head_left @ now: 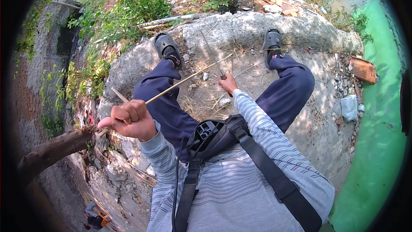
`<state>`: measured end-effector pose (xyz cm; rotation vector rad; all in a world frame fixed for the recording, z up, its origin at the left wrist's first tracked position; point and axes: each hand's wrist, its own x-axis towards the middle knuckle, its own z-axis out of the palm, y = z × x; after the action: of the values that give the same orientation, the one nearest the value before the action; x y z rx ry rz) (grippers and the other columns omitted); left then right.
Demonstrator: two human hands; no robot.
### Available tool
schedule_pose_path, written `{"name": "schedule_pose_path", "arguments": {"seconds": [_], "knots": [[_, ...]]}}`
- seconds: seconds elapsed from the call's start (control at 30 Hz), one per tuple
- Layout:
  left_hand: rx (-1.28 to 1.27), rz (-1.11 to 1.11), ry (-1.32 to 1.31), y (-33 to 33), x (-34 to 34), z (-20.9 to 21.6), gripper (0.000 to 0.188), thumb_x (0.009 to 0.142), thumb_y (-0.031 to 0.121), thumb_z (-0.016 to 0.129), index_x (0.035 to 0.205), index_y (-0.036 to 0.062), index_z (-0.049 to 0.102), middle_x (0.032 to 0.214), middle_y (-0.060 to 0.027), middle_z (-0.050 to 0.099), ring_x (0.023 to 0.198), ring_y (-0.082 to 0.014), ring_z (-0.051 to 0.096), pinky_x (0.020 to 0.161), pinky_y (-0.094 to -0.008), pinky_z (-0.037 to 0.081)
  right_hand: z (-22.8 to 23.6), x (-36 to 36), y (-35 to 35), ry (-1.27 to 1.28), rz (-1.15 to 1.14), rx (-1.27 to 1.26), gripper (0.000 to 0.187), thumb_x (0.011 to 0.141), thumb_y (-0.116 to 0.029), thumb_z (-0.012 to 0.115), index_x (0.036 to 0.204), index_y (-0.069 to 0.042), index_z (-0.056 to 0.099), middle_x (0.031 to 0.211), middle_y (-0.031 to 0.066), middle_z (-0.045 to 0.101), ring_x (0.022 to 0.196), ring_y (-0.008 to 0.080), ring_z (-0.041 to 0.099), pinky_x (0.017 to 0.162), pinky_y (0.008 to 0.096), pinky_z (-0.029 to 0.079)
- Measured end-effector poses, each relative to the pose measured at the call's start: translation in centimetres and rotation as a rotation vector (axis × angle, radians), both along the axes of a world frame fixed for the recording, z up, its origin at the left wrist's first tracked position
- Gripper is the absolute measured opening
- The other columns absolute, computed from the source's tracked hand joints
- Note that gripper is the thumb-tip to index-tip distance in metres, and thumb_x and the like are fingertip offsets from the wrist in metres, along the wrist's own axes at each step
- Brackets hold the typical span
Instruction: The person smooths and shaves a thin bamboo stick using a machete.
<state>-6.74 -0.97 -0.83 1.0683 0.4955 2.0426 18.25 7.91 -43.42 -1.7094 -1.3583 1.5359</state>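
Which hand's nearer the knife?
Right. The right hand grips the knife near its lower end; the left hand is apart from it, lower left in view, around a thin stick.

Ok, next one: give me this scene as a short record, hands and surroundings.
Left hand: closed around a thin stick
Right hand: holds a narrow blade
Crossing: stick and blade cross in view; contact unclear
Feet: dark shoes, set apart
Ground: pale, stony
Right side: orange block beside green surface
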Motion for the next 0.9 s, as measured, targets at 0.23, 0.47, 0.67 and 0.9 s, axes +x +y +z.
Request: {"name": "schedule_pose_path", "arguments": {"seconds": [0.23, 0.47, 0.67, 0.9], "knots": [[0.009, 0.03, 0.03, -0.3, 0.1, -0.3, 0.07, 0.105, 0.07, 0.018, 0.063, 0.0156, 0.026, 0.046, 0.0046, 0.017, 0.041, -0.0077, 0.006, 0.038, -0.0275, 0.006, -1.3, -0.2, 0.4, 0.022, -0.094, -0.002, 0.021, 0.084, -0.021, 0.07, 0.075, -0.002, 0.067, 0.061, 0.0039, 0.06, 0.051, 0.015, 0.056, 0.049, 0.0342, 0.046], [-0.008, 0.051, -0.015, 0.0, 0.0, -0.6, 0.065, 0.107, 0.066, 0.023, 0.064, 0.0168, 0.027, 0.047, 0.0042, 0.019, 0.042, -0.0075, 0.007, 0.04, -0.0283, 0.007, -3.3, 2.0, 0.1, -0.127, -0.059, -0.043, 0.031, 0.079, -0.03, 0.071, 0.088, 0.0, 0.07, 0.078, 0.0201, 0.071, 0.078, 0.0361, 0.071, 0.074, 0.0449, 0.053], [-0.01, 0.03, 0.039, -1.7, -0.5, -0.9, 0.063, 0.109, 0.063, 0.027, 0.065, 0.0172, 0.027, 0.047, 0.0039, 0.019, 0.043, -0.0077, 0.008, 0.041, -0.0291, 0.007, -3.5, 2.8, 0.3, -0.183, -0.029, -0.092, 0.026, 0.079, -0.027, 0.068, 0.087, -0.002, 0.072, 0.073, 0.0162, 0.071, 0.07, 0.0293, 0.07, 0.068, 0.0428, 0.054], [-0.051, 0.106, -0.03, -1.3, -1.4, -0.8, 0.064, 0.107, 0.066, 0.03, 0.066, 0.0172, 0.026, 0.049, 0.0045, 0.015, 0.046, -0.0079, 0.006, 0.046, -0.031, 0.006, -0.1, -1.0, -2.3, -0.085, -0.111, 0.087, 0.021, 0.082, -0.021, 0.069, 0.076, -0.001, 0.065, 0.062, 0.0086, 0.063, 0.056, 0.0202, 0.061, 0.056, 0.0386, 0.048]]}}
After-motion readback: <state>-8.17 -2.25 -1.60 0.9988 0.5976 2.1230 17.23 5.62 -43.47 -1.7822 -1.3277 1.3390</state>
